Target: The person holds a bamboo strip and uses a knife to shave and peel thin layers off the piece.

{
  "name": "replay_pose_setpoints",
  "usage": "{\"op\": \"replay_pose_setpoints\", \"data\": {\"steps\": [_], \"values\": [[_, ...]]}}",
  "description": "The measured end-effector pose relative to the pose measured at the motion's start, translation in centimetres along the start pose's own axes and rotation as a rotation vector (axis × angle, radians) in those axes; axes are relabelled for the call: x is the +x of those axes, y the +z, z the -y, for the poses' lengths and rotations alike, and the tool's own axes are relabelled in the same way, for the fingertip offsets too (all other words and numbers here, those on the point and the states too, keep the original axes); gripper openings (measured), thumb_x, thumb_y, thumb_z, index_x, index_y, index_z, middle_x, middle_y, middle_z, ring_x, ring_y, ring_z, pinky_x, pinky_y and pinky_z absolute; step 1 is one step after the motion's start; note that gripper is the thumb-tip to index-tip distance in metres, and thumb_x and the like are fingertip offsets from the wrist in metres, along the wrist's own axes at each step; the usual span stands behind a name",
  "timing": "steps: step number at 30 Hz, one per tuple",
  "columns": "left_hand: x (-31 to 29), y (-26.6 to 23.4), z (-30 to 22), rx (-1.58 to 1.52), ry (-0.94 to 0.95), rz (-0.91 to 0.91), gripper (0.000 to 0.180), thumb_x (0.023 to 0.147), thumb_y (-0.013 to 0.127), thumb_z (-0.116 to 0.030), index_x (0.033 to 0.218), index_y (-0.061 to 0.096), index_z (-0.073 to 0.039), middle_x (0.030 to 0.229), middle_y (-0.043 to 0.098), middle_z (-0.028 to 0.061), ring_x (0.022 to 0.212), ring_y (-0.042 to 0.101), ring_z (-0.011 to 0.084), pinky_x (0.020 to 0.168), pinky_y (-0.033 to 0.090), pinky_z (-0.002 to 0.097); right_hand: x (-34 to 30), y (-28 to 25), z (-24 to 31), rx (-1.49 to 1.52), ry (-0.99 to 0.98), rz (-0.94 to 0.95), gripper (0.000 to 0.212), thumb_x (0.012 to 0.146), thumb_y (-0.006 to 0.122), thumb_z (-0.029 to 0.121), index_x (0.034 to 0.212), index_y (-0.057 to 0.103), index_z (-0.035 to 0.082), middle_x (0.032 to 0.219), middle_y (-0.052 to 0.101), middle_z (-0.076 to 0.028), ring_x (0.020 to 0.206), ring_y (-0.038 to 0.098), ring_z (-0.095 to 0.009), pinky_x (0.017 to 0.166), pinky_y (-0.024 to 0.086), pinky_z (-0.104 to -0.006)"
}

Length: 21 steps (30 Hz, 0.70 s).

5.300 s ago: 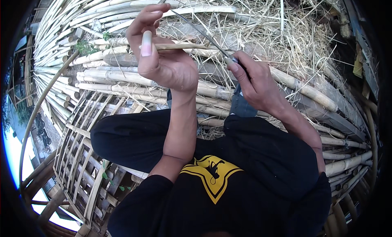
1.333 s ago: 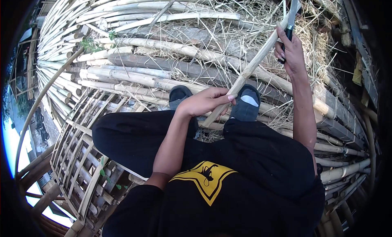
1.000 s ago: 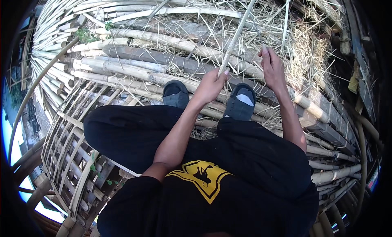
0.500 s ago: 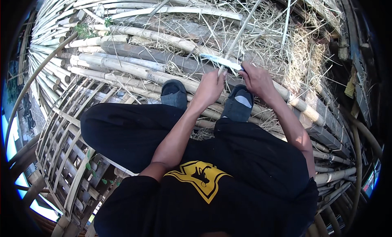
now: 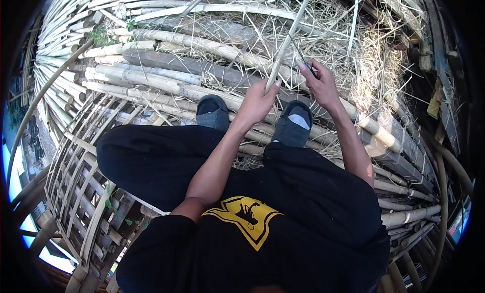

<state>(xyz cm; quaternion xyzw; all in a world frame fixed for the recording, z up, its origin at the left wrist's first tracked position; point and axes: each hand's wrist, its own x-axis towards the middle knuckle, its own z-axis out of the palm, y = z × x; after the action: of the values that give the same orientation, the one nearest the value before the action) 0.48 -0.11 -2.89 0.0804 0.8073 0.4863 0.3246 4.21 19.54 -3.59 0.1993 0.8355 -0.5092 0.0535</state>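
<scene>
A long, pale bamboo strip (image 5: 286, 44) slants up and away from my left hand (image 5: 258, 100), whose fingers are wrapped round its near end. To the right of the strip, my right hand (image 5: 322, 85) grips a knife (image 5: 304, 56) by its dark handle. The blade shows as a thin dark line, edge-on, pointing up and left toward the strip. Whether the blade touches the strip I cannot tell. Both hands are just beyond my sandalled feet, over the bamboo poles.
Bamboo poles (image 5: 166, 81) lie crosswise beneath and beyond my feet. Pale shavings (image 5: 333, 45) cover the ground ahead and to the right. A woven bamboo lattice (image 5: 83, 177) stands at my left. More poles (image 5: 411, 215) are stacked at the right, and a green plant (image 5: 103, 38) grows far left.
My right hand has risen slightly and turned, so the knife's broad, bright blade is now seen edge-on. The bamboo strip has shifted a little left, still in my left hand.
</scene>
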Motion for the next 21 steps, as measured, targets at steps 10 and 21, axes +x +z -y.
{"op": "replay_pose_setpoints", "data": {"steps": [10,21], "values": [[-1.0,1.5,-0.7,-0.628,-0.218,0.333,0.029,0.099,0.046,-0.035,0.096,0.053,-0.007,0.054,0.031,-0.0088,0.038,0.024,0.0015,0.035,0.018,0.0207,-0.3,2.5,2.4,0.798,0.271,0.131,0.027,0.090,0.065,0.029,0.082,0.057,0.004,0.054,0.043,0.005,0.037,0.031,-0.001,0.033,0.019,-0.0209],[-0.6,0.5,1.1,-0.306,0.040,0.152,0.032,0.100,0.044,-0.031,0.099,0.055,-0.001,0.063,0.045,0.0002,0.057,0.041,0.0097,0.053,0.037,0.0298,-0.1,-0.5,1.4,-0.451,-0.375,0.075,0.028,0.097,0.045,0.029,0.087,0.049,0.003,0.062,0.054,-0.021,0.061,0.056,-0.042,0.055,0.041,-0.0486]]}}
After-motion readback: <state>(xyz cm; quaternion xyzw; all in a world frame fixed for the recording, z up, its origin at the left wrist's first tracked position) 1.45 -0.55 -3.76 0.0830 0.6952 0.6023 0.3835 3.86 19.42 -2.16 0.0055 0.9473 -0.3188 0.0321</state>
